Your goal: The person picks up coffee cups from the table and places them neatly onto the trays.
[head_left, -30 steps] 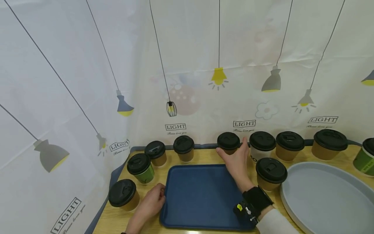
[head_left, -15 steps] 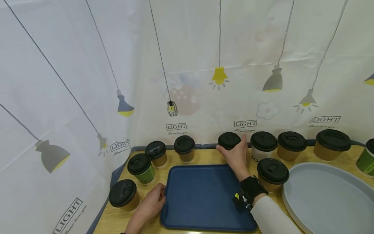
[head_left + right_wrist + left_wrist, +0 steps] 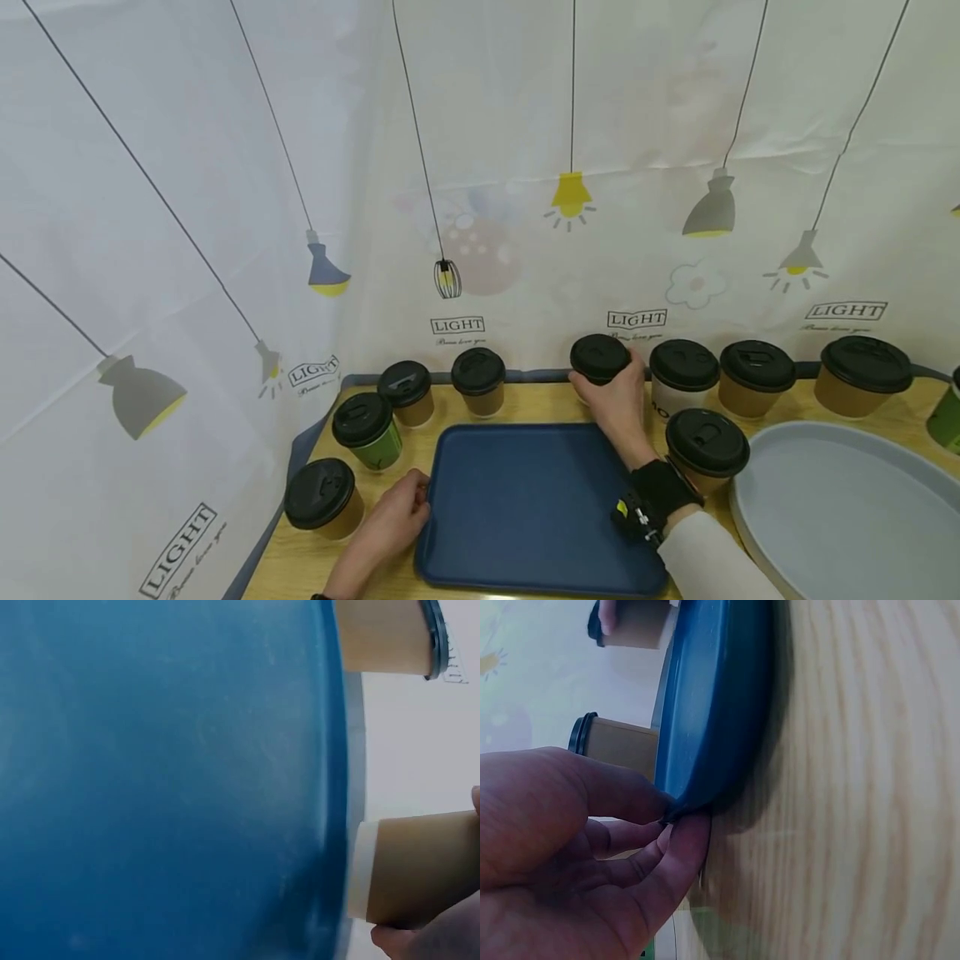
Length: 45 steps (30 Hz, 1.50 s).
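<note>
A blue tray (image 3: 540, 508) lies on the wooden table. My left hand (image 3: 393, 517) holds its left edge; in the left wrist view the thumb (image 3: 622, 787) is on top and the fingers are underneath. Beyond the tray's back edge, my right hand (image 3: 618, 404) grips a paper cup with a black lid (image 3: 600, 357). In the right wrist view this brown cup (image 3: 424, 862) leans slightly, with its pale base near the tray rim. From the head, the hand hides most of the cup's body.
Lidded cups stand left of the tray: a brown one (image 3: 322, 497), a green one (image 3: 367, 429) and others behind. A white cup (image 3: 682, 375) and several brown ones (image 3: 756, 375) stand on the right, one brown cup (image 3: 707, 446) beside a round grey tray (image 3: 847, 508). A printed curtain (image 3: 510, 250) hangs behind.
My right hand's fingers have closed further round the cup, and its lid has shifted slightly and now tilts. The left hand stays at the tray edge. The head view has turned slightly left.
</note>
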Tool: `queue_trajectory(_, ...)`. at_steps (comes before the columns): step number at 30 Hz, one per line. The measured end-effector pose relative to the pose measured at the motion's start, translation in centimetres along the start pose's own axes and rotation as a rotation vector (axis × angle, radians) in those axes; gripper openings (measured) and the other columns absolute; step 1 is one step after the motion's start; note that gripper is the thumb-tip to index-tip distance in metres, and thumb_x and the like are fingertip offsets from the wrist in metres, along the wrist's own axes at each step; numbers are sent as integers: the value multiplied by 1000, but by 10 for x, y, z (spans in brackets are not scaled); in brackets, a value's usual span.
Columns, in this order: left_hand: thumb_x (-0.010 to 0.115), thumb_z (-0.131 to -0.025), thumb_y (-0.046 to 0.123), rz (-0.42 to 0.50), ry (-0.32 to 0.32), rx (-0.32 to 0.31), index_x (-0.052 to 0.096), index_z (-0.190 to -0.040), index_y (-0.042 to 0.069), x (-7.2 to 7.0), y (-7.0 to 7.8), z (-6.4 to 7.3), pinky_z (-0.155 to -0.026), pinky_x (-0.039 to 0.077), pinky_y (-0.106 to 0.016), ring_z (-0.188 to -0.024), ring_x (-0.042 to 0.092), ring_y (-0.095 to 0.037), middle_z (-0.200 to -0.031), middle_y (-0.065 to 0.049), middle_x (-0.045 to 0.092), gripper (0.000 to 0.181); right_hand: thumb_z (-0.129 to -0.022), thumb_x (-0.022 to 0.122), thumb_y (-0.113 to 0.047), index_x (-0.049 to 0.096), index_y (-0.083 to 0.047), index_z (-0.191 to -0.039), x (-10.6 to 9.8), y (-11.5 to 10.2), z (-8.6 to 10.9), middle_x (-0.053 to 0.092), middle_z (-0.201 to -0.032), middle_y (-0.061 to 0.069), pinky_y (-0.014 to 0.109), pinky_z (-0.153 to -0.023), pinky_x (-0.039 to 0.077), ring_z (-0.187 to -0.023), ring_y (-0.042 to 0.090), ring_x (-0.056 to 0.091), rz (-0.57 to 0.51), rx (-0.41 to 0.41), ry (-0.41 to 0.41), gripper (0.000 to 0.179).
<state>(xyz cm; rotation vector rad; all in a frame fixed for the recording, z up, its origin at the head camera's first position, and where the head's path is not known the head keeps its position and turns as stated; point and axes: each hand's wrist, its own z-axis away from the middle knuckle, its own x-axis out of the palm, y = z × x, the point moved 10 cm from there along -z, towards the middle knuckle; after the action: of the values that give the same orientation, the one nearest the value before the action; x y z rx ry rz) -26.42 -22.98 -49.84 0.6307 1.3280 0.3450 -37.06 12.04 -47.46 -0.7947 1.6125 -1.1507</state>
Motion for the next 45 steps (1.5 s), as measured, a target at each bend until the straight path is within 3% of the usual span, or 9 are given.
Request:
queue_trajectory(6, 62, -96, -3, 11, -8, 4, 59, -120, -5, 3, 0, 1, -71, 50, -38, -85, 56, -18, -94, -5, 59, 25, -89, 79, -44, 8, -6, -164, -10, -17, 16, 27, -162, 27, 59, -114, 33, -145, 43, 36, -24, -100, -12, 110)
queue_trajectory(13, 62, -96, -3, 26, -5, -8, 59, -121, -4, 2, 0, 2, -73, 51, -39, -87, 57, -19, -96, -5, 59, 25, -91, 78, -42, 11, -10, -165, -28, -40, 40, 29, -161, 29, 66, -109, 36, -141, 49, 39, 54, -196, -31, 105)
queue_trajectory(21, 62, -96, -4, 23, -2, 2, 59, -121, -4, 0, 1, 2, -73, 51, -38, -87, 57, -18, -96, -4, 58, 25, -88, 81, -43, 15, -3, -164, -42, -55, 62, 36, -158, 29, 67, -105, 41, -139, 47, 44, 123, -276, -89, 108)
queue_trajectory(27, 62, -97, -4, 34, -10, 11, 58, -121, -5, 1, 1, 2, -74, 52, -40, -89, 58, -20, -98, -6, 59, 25, -87, 83, -42, 23, 1, -160, -43, -53, 74, 40, -155, 29, 66, -100, 45, -133, 47, 50, 173, -316, -123, 104)
queue_trajectory(33, 61, -97, -4, 44, -21, -13, 58, -122, -5, 2, -1, 1, -74, 52, -41, -89, 58, -20, -98, -7, 60, 25, -86, 83, -46, 26, -3, -159, -41, -43, 78, 50, -146, 30, 64, -95, 49, -124, 49, 58, 226, -297, -147, 103)
queue_trajectory(45, 61, -97, -4, 50, -17, -18, 58, -122, -5, 2, -2, 1, -75, 52, -42, -90, 59, -21, -98, -7, 60, 25, -88, 83, -40, 21, 1, -159, -29, -22, 79, 46, -147, 32, 62, -97, 48, -128, 47, 55, 256, -257, -193, 103)
